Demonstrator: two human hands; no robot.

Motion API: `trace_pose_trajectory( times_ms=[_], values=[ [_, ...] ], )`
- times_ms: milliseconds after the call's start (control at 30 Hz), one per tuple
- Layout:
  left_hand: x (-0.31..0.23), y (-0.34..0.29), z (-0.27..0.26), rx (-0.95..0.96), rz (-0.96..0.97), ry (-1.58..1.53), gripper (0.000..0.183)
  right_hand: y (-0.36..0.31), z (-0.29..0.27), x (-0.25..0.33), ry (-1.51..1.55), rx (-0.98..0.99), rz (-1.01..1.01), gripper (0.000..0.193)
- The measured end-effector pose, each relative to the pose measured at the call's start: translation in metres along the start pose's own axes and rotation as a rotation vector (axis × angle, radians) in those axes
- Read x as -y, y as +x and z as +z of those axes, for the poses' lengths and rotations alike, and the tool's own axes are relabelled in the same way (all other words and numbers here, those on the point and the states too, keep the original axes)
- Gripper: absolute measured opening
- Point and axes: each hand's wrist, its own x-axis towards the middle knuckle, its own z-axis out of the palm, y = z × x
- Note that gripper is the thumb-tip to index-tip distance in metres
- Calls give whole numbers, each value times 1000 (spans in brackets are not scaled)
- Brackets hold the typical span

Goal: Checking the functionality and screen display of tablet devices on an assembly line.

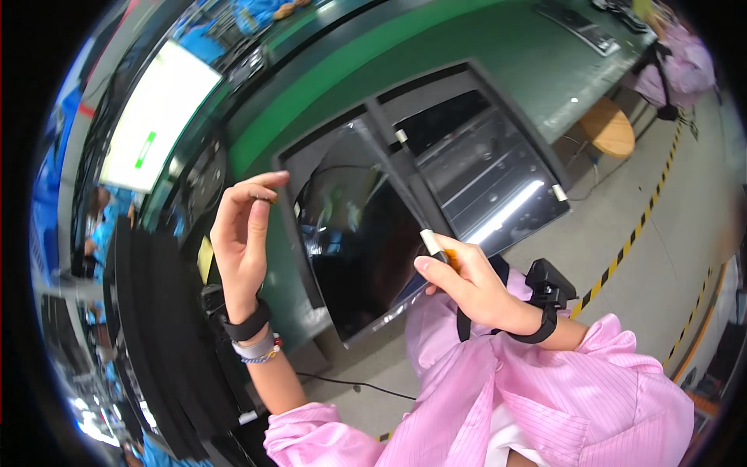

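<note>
My left hand (pixel 243 233) is raised at the left edge of a dark two-part tray (pixel 376 117). Its thumb and index finger pinch a small brownish piece (pixel 267 199), too small to name. My right hand (pixel 478 289) is closed around a short tool (pixel 433 247) with a white end and a dark body; something orange shows by its fingers. The white end points over a glossy black panel (pixel 366 241), which lies tilted in the tray's left part and sticks out past its near edge. In the right part lies another glossy panel (pixel 486 167) with white tabs.
The tray rests on a green table (pixel 513 47). A bright screen (pixel 159 117) stands at the left, above a stack of black trays (pixel 159 335). At the right are a wooden stool (pixel 607 127), a person in pink (pixel 678 66) and yellow-black floor tape (pixel 622 261).
</note>
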Motion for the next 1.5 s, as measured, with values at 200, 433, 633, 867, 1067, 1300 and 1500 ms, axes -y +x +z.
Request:
trace_pose_trajectory(
  times_ms=[200, 433, 633, 867, 1067, 1300, 1500],
  values=[
    [-7, 49, 44, 234, 129, -32, 11, 19, -36, 71, -362, 126, -276, 26],
    [-21, 23, 61, -73, -38, 307, 14, 114, -60, 117, -346, 254, -322, 35],
    [61, 30, 35, -243, -381, 630, 33, 258, -46, 88, -759, 469, -2, 51],
    [136, -27, 11, -466, -986, 615, 38, 139, 0, 45, -905, 638, -575, 51],
    [114, -28, 22, -320, -884, 675, 36, 58, -8, -6, -1236, 829, -627, 78],
    [29, -54, 36, -434, -632, 1187, 24, 50, -24, -19, -1244, 816, -570, 76],
    [-50, -135, 77, -451, -631, -155, 21, 42, -29, -32, -1238, 655, -633, 75]
  ],
)
